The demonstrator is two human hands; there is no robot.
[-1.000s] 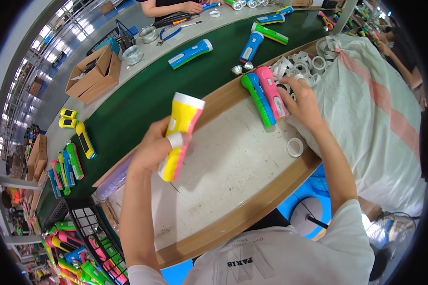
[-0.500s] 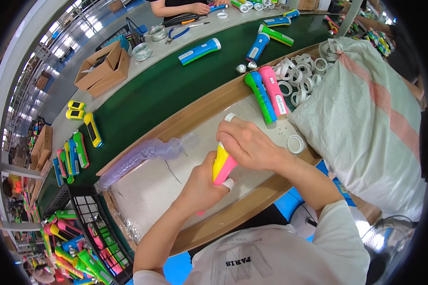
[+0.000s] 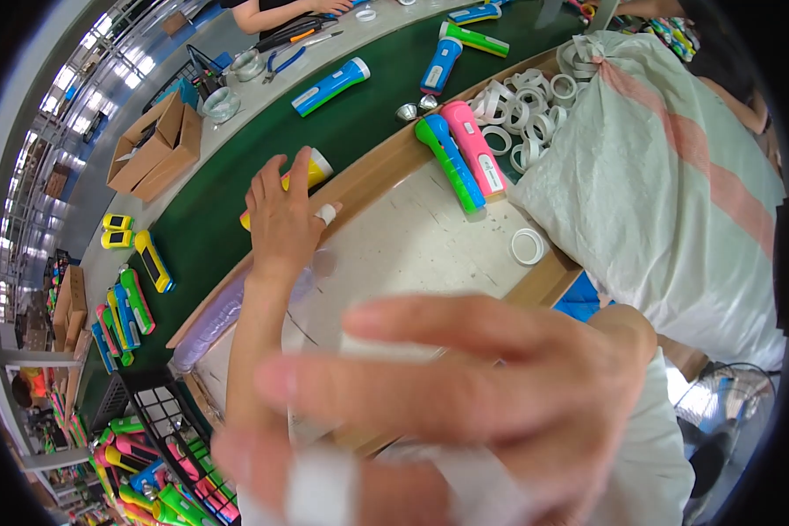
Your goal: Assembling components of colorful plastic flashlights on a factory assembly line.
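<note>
My left hand (image 3: 280,223) reaches over the green belt, on top of a yellow flashlight with a white head (image 3: 317,172). Its fingers are stretched and apart, and the thumb, wrapped in white tape, sticks out to the side. The flashlight lies on the belt, partly hidden under this hand. Close to the camera, my right hand (image 3: 491,394) is blurred, fingers spread with nothing visible in them and white tape round a finger. Beyond it, a blue-green flashlight (image 3: 451,164) and a pink flashlight (image 3: 473,147) lie side by side at the tray's far edge.
White rings (image 3: 517,114) are heaped beside a big woven sack (image 3: 675,193) on the right. One loose ring (image 3: 527,246) lies on the cardboard-edged tray. Crinkled purple plastic (image 3: 210,316) lies at left, near a black crate (image 3: 162,412) of flashlights. More flashlights (image 3: 331,86) rest on the belt.
Both hands were together on a yellow-pink flashlight above the tray. My left hand has moved forward to the belt with the flashlight now beneath it; my right hand has let go and come toward the camera.
</note>
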